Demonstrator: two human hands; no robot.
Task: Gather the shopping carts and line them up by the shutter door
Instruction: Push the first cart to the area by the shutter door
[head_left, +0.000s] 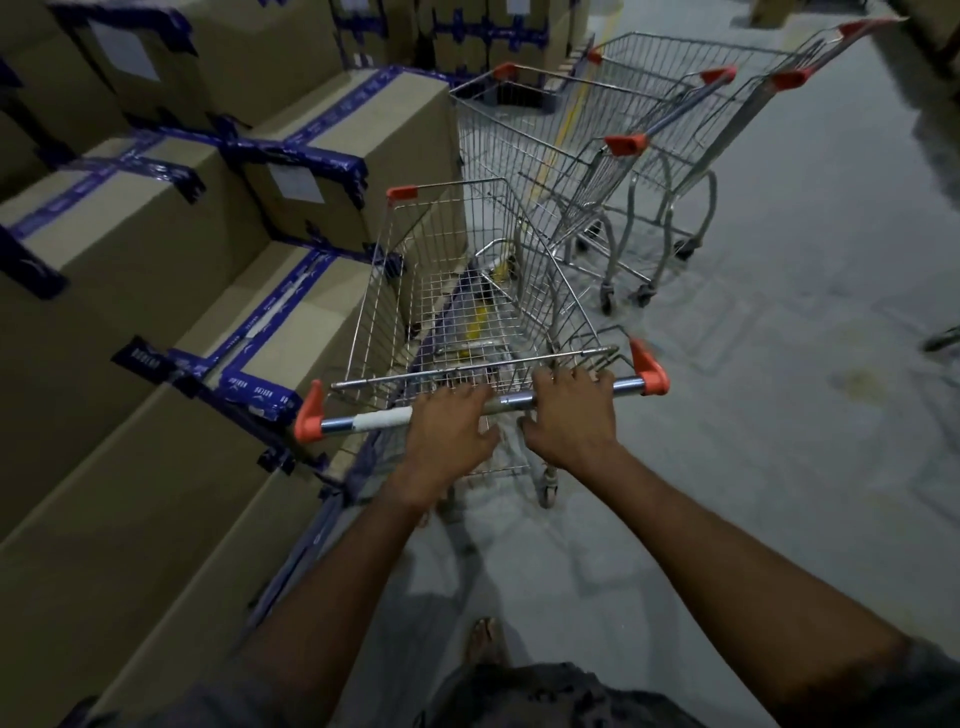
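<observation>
A wire shopping cart (467, 291) with orange corner caps stands right in front of me, its basket holding nothing. My left hand (449, 431) and my right hand (574, 410) both grip its chrome handle bar (363, 421), close together near the bar's right half. Ahead of it, two more carts (623, 145) are nested one into the other, angled toward the upper right. The front of my cart sits close to the left side of the nearer nested cart.
Tall stacks of cardboard boxes (156, 260) sealed with blue tape line the left side, close against my cart. More boxes (467, 36) stand at the back. Grey concrete floor (805, 364) spreads to the right. Part of another cart's base (943, 338) shows at the right edge.
</observation>
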